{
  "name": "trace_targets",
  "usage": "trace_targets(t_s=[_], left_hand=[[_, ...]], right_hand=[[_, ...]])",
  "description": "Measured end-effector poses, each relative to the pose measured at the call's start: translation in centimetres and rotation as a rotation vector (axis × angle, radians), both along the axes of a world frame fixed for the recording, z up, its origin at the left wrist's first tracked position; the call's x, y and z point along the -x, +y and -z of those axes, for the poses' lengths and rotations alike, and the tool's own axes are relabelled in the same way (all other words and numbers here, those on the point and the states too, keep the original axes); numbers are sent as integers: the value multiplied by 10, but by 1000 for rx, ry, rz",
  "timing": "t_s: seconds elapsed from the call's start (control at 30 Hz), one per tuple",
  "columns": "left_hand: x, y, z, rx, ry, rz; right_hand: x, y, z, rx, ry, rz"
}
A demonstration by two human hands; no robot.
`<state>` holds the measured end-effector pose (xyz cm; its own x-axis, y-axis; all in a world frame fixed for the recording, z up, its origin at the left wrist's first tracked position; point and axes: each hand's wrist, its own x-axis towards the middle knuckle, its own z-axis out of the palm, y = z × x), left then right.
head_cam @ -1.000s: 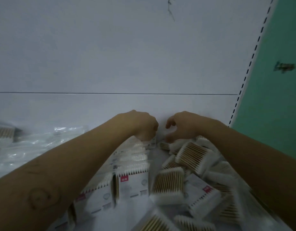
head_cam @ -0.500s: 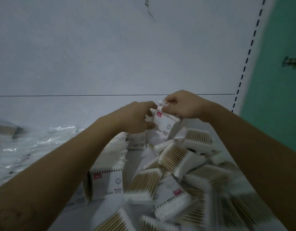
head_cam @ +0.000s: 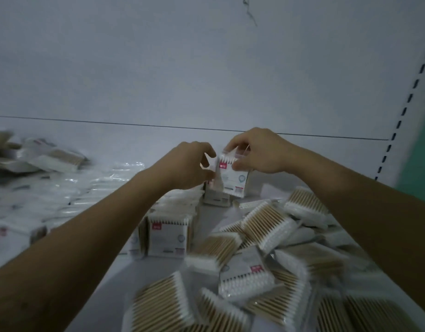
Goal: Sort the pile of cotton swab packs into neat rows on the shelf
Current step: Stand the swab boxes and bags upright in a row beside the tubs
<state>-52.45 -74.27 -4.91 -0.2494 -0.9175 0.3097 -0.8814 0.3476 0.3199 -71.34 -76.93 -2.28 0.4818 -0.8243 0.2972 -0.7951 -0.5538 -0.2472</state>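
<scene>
Nearest, on the right, a loose pile of cotton swab packs (head_cam: 254,271) lies flat and overlapping, the wooden sticks pointing every which way, and it spreads to the near and right edges of view. To its left a bare strip of shelf (head_cam: 115,283) runs away from the near edge, the one open lane between the pile and the left forearm. Beyond that strip stands a row of upright packs (head_cam: 168,233), printed faces toward the camera with a red label at the upper left, the row running away toward the back panel. Left of it lie blurred clear-wrapped bundles (head_cam: 63,188), with more packs heaped at the far left. At the far end of the row, the held pack (head_cam: 233,178) stands upright just above another standing pack (head_cam: 216,200), printed face to the camera, swab tips up, sticks vertical, leaning slightly. The right hand (head_cam: 257,152) pinches its top edge from above; the left hand (head_cam: 192,164) has thumb and fingers curled onto its left edge. Just behind rises the white back panel (head_cam: 158,68), closing off the far side, and a slotted upright (head_cam: 403,111) bounds the right
</scene>
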Motion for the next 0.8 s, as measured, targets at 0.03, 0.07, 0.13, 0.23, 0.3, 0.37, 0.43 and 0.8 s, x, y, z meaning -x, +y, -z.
trace_targets(t_s=[0.03, 0.07, 0.13, 0.23, 0.3, 0.37, 0.43, 0.8], left_hand=[[-4, 2, 1, 15, -62, -29], [-9, 4, 2, 21, -133, -51], [-16, 7, 3, 16, -272, -73], [-20, 9, 6, -72, -366, -87], [-18, 7, 10, -127, -420, -88], [-16, 4, 12, -139, -445, -86], [-12, 2, 13, -129, -447, -78], [12, 1, 17, -47, -415, 47]], right_hand=[[-6, -5, 5, 16, 62, -1], [-12, -9, 11, 23, 109, -5], [-23, -17, 20, 35, 158, -7], [-36, -26, 29, 55, 206, 21], [-41, -29, 37, 48, 255, 39], [-42, -32, 46, 79, 335, 56], [-43, -33, 53, 141, 389, 66], [2, -2, 22, -40, 245, 85]])
